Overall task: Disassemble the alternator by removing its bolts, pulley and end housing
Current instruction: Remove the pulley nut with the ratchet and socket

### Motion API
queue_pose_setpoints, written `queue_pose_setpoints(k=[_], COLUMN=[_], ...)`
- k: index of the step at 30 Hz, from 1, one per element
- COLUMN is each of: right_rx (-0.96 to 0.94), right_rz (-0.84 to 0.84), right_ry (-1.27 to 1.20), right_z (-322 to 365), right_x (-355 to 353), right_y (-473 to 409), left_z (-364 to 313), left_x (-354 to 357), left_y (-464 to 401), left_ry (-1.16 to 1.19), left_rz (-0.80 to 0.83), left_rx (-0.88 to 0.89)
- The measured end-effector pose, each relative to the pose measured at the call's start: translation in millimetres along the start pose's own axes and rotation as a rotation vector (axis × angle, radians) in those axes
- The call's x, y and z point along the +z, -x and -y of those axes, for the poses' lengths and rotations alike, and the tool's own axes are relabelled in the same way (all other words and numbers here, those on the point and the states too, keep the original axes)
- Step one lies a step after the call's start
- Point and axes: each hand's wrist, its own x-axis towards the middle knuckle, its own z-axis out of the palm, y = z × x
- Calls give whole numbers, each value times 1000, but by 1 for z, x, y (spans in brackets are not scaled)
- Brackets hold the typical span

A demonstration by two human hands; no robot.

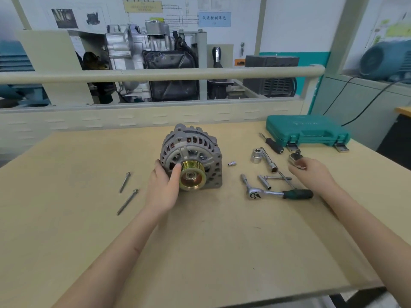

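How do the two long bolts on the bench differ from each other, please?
The upper bolt looks shorter and stands steeper on the bench; the lower bolt looks longer and slants more. The upper lies farther from the person, the lower nearer. Both are bare metal, heads up-right, left of the alternator, untouched.

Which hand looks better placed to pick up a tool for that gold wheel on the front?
The right hand, probably. It is already among the tools, gripping a metal socket, with the ratchet just beside it. The left hand rests on the alternator beside the pulley, steadying it.
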Motion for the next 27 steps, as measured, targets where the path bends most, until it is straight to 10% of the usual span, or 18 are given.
queue_pose_setpoints(k=[20, 24, 27], right_rx=[-143, -390, -638], right_rz=[180, 56, 226], right_ry=[289, 30, -80], right_z=[66, 82, 91], right_x=[66, 57, 39], right_y=[-97, -58, 0], left_z=[-14, -39, -50], left_x=[-5, -5, 13], left_y=[20, 42, 70], left_ry=[-68, -244, -126], left_rz=[-11, -243, -58], left_rx=[-76, 529, 849])
